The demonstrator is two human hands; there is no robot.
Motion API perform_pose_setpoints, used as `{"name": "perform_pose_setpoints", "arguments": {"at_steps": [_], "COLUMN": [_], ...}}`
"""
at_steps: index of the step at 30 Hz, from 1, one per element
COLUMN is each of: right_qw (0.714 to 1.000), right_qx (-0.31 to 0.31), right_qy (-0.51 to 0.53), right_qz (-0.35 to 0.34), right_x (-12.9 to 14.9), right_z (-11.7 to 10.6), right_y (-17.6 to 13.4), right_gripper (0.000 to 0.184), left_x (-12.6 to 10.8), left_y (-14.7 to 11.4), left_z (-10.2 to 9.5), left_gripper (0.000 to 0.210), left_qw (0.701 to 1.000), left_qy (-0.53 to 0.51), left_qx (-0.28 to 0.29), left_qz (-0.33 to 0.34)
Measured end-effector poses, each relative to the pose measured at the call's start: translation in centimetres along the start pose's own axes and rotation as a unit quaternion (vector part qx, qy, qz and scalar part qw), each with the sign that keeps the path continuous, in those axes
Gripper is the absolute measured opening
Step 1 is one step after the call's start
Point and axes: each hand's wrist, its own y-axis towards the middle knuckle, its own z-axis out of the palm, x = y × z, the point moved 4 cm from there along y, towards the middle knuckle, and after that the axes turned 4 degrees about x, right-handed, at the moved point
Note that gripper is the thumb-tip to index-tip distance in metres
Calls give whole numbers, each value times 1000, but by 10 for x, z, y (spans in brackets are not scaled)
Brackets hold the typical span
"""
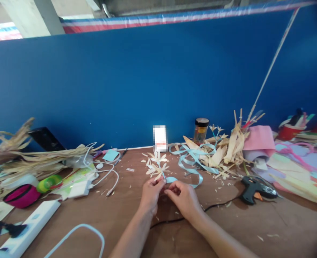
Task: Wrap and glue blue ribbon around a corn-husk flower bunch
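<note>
- Left hand [151, 193]: thumb and fingertips pinched together on the base of the husk flower sprig [157, 168], which stands toward twelve o'clock.
- Right hand [185, 197]: thumb and forefinger nearly meeting, just beside the left at three o'clock; whether they grip anything, I cannot tell.
- Blue ribbon [171, 179] loops from near the left fingertips toward two o'clock.
- Edges: blue partition [126, 86] at twelve, glue gun [251, 190] at three from the right hand, white adapter [80, 190] at nine, with brown tabletop [121, 208] between.
- Both forearms reach in from six o'clock, wrists angled inward.
</note>
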Motion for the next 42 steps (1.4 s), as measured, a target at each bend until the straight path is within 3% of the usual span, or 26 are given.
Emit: {"name": "perform_pose_setpoints", "arguments": {"at_steps": [16,22,29,42], "right_qw": [999,990,992,996], "right_qx": [0,-104,38,30], "right_qy": [14,-3,119,83], "right_qz": [-29,-93,13,29], "right_x": [8,19,-1,-9], "right_z": [-3,-25,-6,-7], "right_y": [-2,2,8,13], "right_gripper": [20,20,25,10], "left_x": [3,-6,-1,6], "left_y": [-1,-4,-5,-4], "left_z": [1,1,5,3], "left_gripper": [18,16,17,21], "left_qw": [999,999,996,993], "left_qy": [3,39,50,109], "left_qx": [34,14,56,29], "left_qz": [24,35,51,16]}}
